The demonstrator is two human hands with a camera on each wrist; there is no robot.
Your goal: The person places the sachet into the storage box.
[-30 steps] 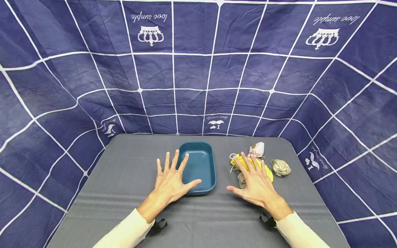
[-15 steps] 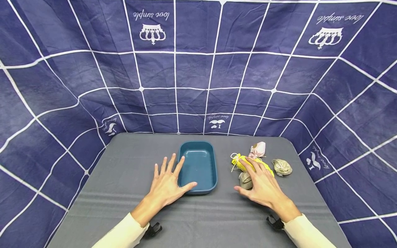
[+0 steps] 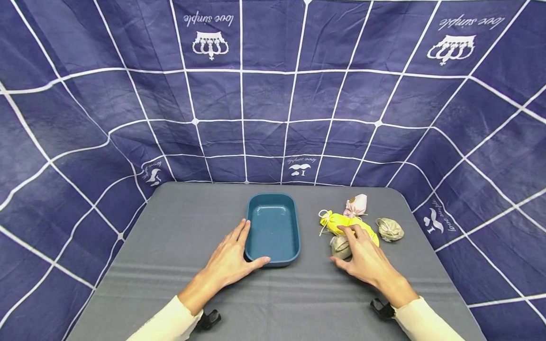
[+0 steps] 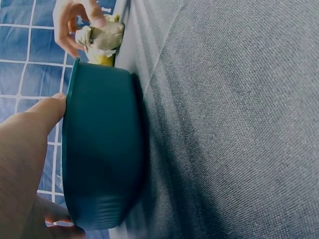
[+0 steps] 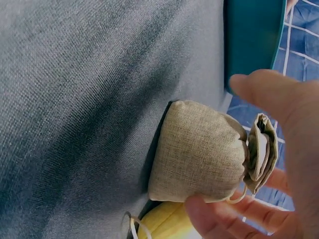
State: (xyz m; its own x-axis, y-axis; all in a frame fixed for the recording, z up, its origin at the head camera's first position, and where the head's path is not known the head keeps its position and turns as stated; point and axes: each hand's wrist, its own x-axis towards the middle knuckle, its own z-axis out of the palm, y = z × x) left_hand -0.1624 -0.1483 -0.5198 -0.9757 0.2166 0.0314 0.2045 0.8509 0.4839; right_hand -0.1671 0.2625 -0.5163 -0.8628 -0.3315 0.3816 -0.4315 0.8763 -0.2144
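A teal rectangular tray (image 3: 273,232) lies on the grey table. My left hand (image 3: 230,258) is at its near left corner, fingers fairly straight along the left side and thumb by the near rim. In the left wrist view the thumb tip is at the rim of the tray (image 4: 102,139). My right hand (image 3: 367,260) arches over a small tan drawstring pouch (image 5: 197,154), thumb and fingers spread to either side. The thumb is apart from the pouch; a fingertip is at its side. Bright yellow pouch cloth (image 3: 337,220) lies just beyond, partly behind the right fingers.
A pink-white pouch (image 3: 357,204) lies behind the yellow cloth, and another beige drawstring pouch (image 3: 389,229) to the right. Blue gridded curtain (image 3: 264,99) hangs around the table's back and sides.
The left hand has come down to the tray's corner, its fingers drawing closer together. The right hand has lowered over the tan pouch, its fingers bending from a wide spread.
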